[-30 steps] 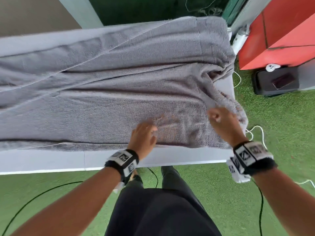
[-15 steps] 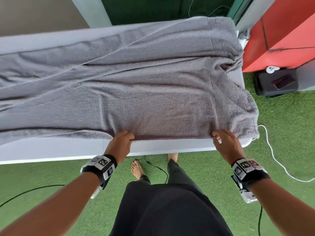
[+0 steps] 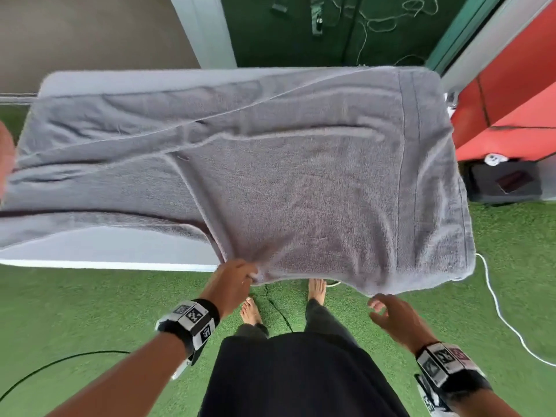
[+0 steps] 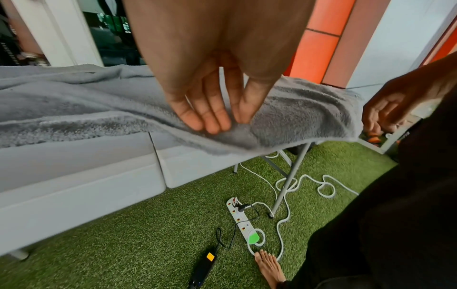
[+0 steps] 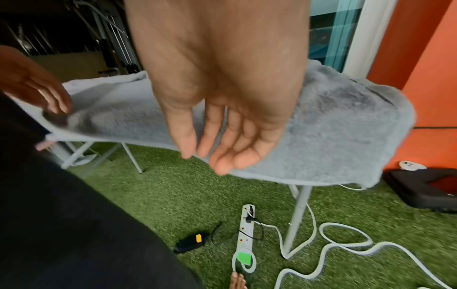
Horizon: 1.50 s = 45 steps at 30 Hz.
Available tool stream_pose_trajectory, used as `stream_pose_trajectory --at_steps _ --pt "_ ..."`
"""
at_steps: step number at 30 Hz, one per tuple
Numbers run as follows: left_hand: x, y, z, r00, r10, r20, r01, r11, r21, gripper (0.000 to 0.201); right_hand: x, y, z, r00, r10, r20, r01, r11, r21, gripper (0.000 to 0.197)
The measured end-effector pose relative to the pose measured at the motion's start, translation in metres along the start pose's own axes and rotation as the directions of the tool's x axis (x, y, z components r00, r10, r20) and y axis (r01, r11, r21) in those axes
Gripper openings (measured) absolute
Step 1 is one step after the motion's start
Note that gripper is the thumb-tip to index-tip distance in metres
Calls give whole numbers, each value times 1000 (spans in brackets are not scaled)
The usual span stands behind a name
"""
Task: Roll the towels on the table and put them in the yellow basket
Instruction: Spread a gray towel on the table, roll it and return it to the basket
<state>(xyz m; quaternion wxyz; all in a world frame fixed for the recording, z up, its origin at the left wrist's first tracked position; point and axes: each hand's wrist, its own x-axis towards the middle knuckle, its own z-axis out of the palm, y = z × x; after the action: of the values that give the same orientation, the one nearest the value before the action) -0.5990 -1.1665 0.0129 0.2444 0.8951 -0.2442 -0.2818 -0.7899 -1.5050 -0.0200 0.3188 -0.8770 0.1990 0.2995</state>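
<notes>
Grey towel [image 3: 316, 188] spread over the white folding table [image 3: 99, 251], near edge hanging off

Left hand [image 3: 231, 279] pinches the towel's near edge between thumb and fingers [image 4: 195, 115]; right hand [image 3: 394, 319] – fingers loosely spread, holding nothing – sits just beside the drooping hem, seemingly not touching – motion blur hides contact

Floor clutter on green artificial turf [image 3: 90, 311].
White power strip [image 4: 241, 221] near table leg; white cable [image 5: 346, 248] looped right; red cabinet [image 3: 511, 100] far right.
</notes>
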Motion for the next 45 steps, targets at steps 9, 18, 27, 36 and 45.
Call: stream_pose_trajectory --at_steps 9,18,27,36,45 --pt "-34 -70 -36 983 -96 -159 101 994 27 19 49 -160 14 964 -252 81 253 967 -9 16" --pt "-48 -232 -151 916 -292 -277 344 925 162 24 107 -357 74 893 -412 -180 421 907 13 18" --pt "-52 -358 -237 818 -432 -379 546 791 276 40 159 -408 107 950 -245 -195 201 954 -220 35" --pt "-61 -405 -274 887 -356 -295 434 860 267 26 149 -426 138 953 -236 -189 216 969 -123 19" --pt "-146 -462 -300 801 -460 -382 572 776 266 21 103 -475 179 884 -443 147 457 886 -81 13"
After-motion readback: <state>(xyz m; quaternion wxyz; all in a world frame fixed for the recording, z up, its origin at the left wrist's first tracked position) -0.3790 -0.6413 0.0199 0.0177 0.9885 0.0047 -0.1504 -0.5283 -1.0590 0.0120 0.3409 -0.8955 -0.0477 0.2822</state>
